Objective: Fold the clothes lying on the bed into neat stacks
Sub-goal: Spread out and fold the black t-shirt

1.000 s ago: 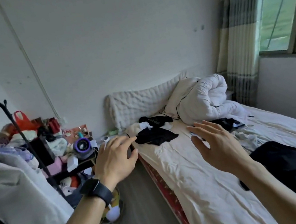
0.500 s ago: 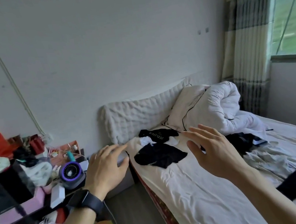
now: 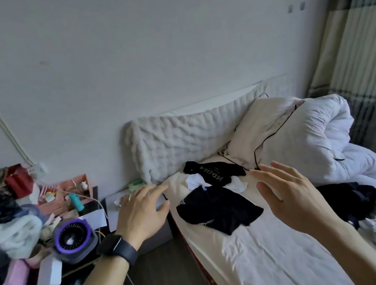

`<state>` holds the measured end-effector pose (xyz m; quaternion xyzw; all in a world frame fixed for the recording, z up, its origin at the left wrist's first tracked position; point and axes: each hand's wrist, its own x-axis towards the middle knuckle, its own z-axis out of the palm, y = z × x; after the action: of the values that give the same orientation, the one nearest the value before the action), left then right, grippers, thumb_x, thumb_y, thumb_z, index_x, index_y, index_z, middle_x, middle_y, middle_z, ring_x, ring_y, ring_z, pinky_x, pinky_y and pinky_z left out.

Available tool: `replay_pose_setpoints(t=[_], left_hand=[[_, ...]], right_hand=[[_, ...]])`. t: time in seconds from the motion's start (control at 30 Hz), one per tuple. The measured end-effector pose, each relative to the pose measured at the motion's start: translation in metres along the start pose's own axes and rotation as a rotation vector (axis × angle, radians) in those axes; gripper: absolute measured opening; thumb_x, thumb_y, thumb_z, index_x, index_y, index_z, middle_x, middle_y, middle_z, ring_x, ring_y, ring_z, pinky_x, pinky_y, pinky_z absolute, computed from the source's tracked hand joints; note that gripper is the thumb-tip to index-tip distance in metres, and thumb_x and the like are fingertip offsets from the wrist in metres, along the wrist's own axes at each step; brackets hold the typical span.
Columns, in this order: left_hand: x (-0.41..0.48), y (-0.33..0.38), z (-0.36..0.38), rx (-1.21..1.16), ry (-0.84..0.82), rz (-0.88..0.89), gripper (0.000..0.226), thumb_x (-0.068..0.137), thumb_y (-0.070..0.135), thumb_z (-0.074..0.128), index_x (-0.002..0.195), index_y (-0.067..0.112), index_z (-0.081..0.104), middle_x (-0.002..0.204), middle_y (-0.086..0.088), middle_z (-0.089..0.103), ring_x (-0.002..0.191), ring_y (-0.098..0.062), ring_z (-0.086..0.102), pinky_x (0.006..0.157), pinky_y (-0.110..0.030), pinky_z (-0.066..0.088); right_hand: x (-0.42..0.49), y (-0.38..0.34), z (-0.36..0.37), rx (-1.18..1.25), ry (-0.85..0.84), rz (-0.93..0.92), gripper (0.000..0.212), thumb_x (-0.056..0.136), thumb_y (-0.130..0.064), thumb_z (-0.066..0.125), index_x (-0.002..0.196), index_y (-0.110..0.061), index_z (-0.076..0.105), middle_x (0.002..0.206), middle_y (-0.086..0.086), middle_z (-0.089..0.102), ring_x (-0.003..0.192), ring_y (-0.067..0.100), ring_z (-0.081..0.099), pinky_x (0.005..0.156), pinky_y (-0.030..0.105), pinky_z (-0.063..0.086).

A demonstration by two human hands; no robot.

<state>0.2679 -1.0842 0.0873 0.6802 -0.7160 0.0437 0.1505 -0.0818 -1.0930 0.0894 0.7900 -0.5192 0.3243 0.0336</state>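
**A:** How will that black garment (image 3: 220, 211) handle?

**B:** Soft, light and limp, I judge. It will sag, so I'd pinch it at two corners of one edge rather than bunch the middle.

**A:** Where is it?

**B:** Spread on the bed (image 3: 263, 266) toward the pillow (image 3: 262, 135), between my hands and just beyond them. My left hand (image 3: 141, 213) and right hand (image 3: 290, 202) hover apart from it, fingers spread, holding nothing.

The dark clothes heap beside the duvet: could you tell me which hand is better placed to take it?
Probably the right hand: it hovers open right next to the dark clothes heap, while the left hand hovers off the bed, over the nightstand.
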Motion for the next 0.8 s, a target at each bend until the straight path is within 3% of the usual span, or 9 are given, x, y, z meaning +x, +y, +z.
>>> replay_pose_setpoints(t=[0.3,0.47,0.57,0.67,0.8], left_hand=[[0.146,-0.072,0.133,-0.057,-0.277,0.064,0.046,0.098,0.050,0.043,0.144,0.043,0.044,0.149,0.013,0.045,0.136,-0.015,0.042,0.109,-0.037,0.034],[0.206,-0.095,0.221,-0.077,-0.451,0.074,0.046,0.098,0.049,0.044,0.144,0.041,0.045,0.148,0.015,0.047,0.137,-0.013,0.041,0.109,-0.035,0.033],[0.233,-0.109,0.272,-0.050,-0.568,0.067,0.046,0.097,0.048,0.044,0.142,0.041,0.047,0.144,0.015,0.050,0.134,-0.013,0.045,0.106,-0.036,0.036],[0.249,-0.118,0.312,-0.011,-0.727,0.054,0.046,0.097,0.047,0.044,0.143,0.040,0.046,0.146,0.014,0.048,0.135,-0.014,0.044,0.107,-0.039,0.036],[0.268,-0.129,0.355,-0.001,-0.913,0.063,0.046,0.098,0.047,0.044,0.144,0.040,0.044,0.147,0.014,0.047,0.136,-0.015,0.042,0.109,-0.040,0.034]], right_hand=[[0.076,0.036,0.148,0.000,-0.132,0.226,0.032,0.101,-0.030,0.058,0.132,-0.031,0.066,0.137,-0.006,0.064,0.137,0.026,0.050,0.108,0.048,0.046],[0.091,0.062,0.245,0.040,-0.337,0.394,0.037,0.104,-0.042,0.047,0.137,-0.036,0.061,0.142,-0.007,0.059,0.144,0.021,0.042,0.113,0.044,0.041],[0.105,0.073,0.298,0.033,-0.520,0.456,0.055,0.102,-0.056,0.021,0.144,-0.040,0.052,0.151,-0.012,0.050,0.149,0.016,0.031,0.119,0.035,0.030],[0.119,0.080,0.343,0.073,-0.689,0.517,0.046,0.108,-0.048,0.027,0.151,-0.042,0.041,0.158,-0.015,0.039,0.153,0.014,0.021,0.122,0.031,0.021],[0.138,0.086,0.397,0.105,-0.851,0.556,0.044,0.109,-0.043,0.027,0.151,-0.039,0.041,0.156,-0.014,0.042,0.152,0.017,0.023,0.121,0.032,0.022]])
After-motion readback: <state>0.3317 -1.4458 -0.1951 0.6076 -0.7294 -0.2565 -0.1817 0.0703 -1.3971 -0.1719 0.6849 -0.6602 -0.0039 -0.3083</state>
